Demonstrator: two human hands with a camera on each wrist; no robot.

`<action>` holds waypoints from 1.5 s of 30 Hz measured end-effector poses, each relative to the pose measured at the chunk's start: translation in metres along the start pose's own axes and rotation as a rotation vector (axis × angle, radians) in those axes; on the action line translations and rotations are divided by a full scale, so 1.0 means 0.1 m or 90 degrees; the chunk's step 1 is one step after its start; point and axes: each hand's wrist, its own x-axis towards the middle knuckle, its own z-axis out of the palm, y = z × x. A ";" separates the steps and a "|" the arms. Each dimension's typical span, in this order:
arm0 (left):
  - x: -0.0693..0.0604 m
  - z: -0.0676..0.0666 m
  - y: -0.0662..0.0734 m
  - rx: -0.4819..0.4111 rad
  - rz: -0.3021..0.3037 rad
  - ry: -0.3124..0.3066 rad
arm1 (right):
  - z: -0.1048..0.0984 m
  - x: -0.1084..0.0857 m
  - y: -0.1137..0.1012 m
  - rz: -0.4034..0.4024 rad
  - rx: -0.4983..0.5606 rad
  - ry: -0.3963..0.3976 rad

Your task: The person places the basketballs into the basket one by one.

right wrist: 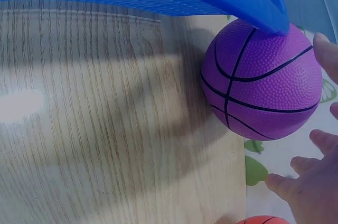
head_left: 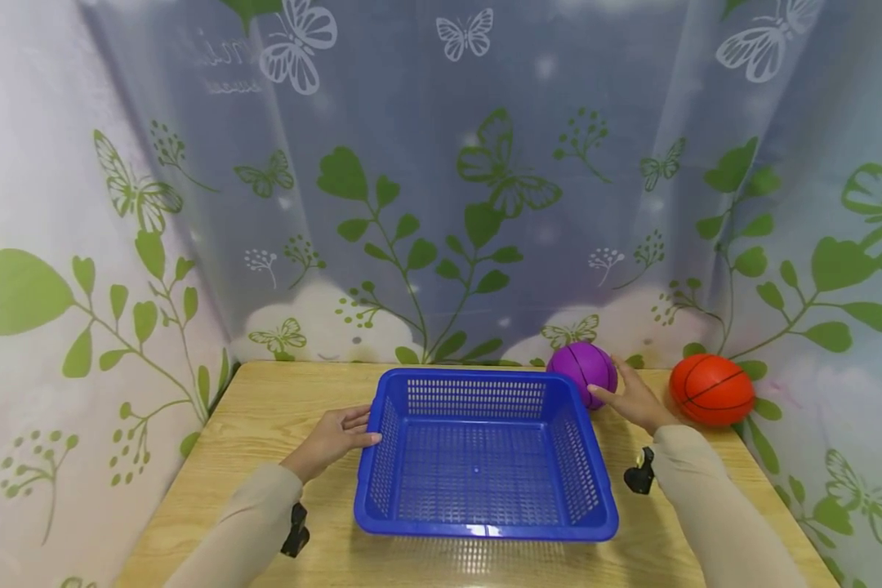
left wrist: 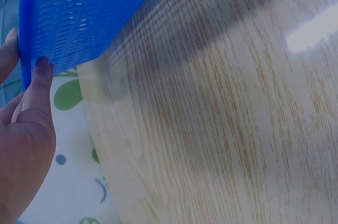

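Observation:
A blue plastic basket (head_left: 485, 529) with perforated walls stands upright on the table, with nothing inside it. My left hand (head_left: 331, 443) holds its left rim; in the left wrist view the thumb and fingers lie on either side of the rim (left wrist: 25, 34). A purple toy basketball (head_left: 579, 366) rests by the basket's far right corner, which covers part of it in the right wrist view. Beside that ball is my right hand (head_left: 638, 400), its fingers spread apart; contact is hard to tell. Further right sits an orange-red toy basketball (head_left: 711, 390).
The wooden table (head_left: 294, 388) ends behind the basket at a patterned curtain (head_left: 426, 204). More of this cloth hangs along the left and right sides. The orange-red ball lies close to the table's right edge. A small black device (head_left: 639, 471) is at each wrist.

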 end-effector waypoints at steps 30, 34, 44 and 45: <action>-0.04 0.02 0.04 -0.002 -0.011 0.003 | 0.17 -0.29 0.39 -0.003 0.029 0.035; -0.04 0.02 0.05 0.005 -0.014 0.001 | 0.22 -0.42 0.47 0.027 0.022 0.044; -0.03 0.01 0.04 0.021 -0.020 0.000 | 0.27 -0.72 0.64 0.017 0.032 0.086; -0.03 0.02 0.05 0.022 -0.021 0.001 | 0.26 -0.74 0.65 0.021 0.028 0.103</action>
